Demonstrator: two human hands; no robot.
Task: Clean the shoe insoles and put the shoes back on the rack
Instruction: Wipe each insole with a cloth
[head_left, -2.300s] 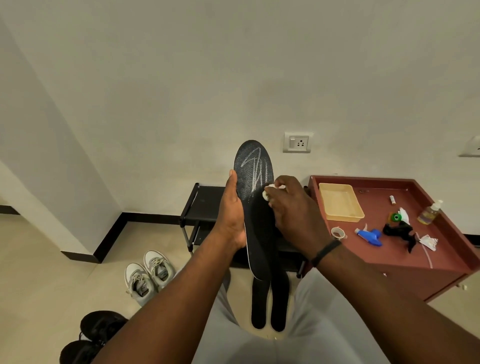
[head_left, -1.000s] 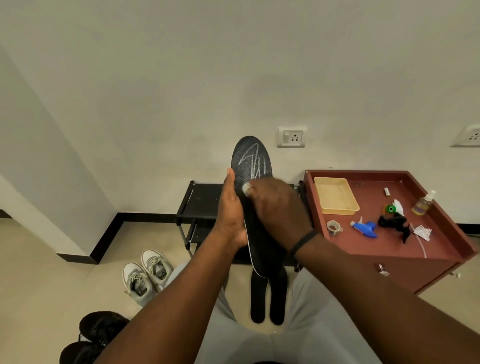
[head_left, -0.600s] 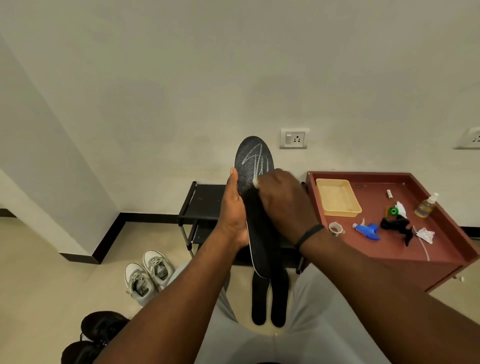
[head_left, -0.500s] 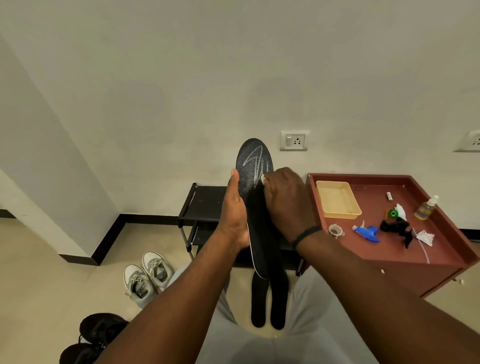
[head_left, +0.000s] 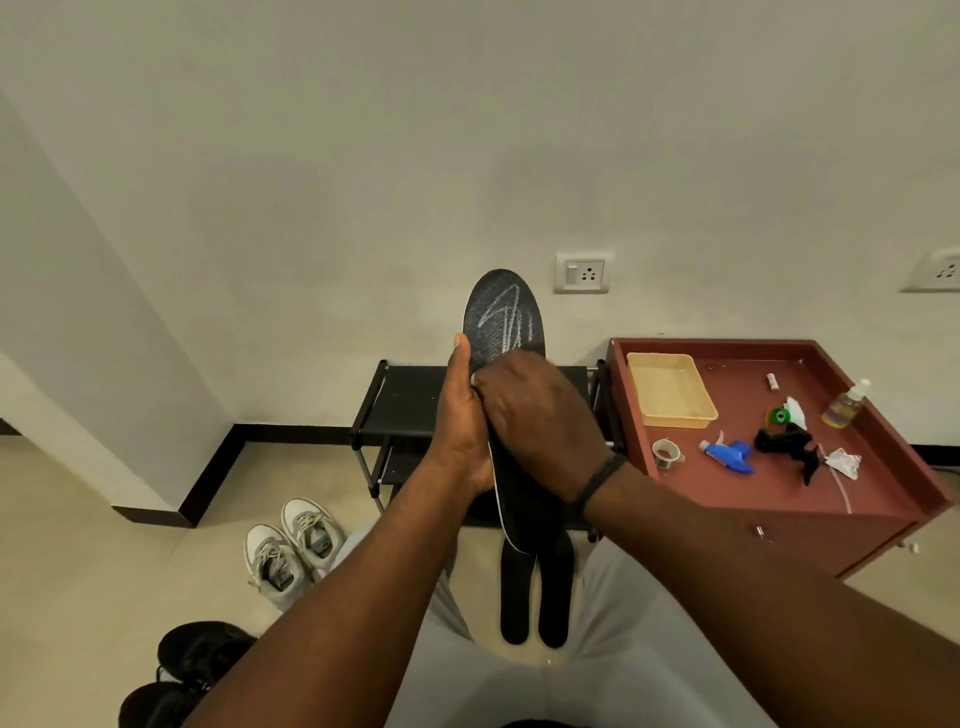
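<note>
Insole cleaning is under way, and nearest the camera both forearms reach forward over the person's grey-trousered lap to meet at one black insole (head_left: 503, 332) held upright. The left hand (head_left: 460, 431) grips its left edge, thumb pointing up along the rim. The right hand (head_left: 535, 415), fingers curled, pinches a small white wad (head_left: 474, 379), seemingly a wipe, of which only a sliver shows, and presses it on the insole's face. Since half a second ago that hand has slid from the right side of the insole across to its left edge, beside the left thumb, so a scrubbing stroke has just crossed the middle; the pale scribble on the toe part remains, so this insole looks unfinished. Below, two more dark insoles (head_left: 535, 587) lie on the floor between the knees, a pair of black shoes (head_left: 182, 670) sits at the lower left and grey-white sneakers (head_left: 291, 545) stand beyond them, none yet back on the black rack (head_left: 410, 400) against the wall. Right of the rack, a red-brown cabinet (head_left: 883, 499) carries a yellow tray (head_left: 670, 389) at its far left corner, a blue sprayer (head_left: 727, 454) mid-top and a small bottle (head_left: 844, 402) near its far right edge.
</note>
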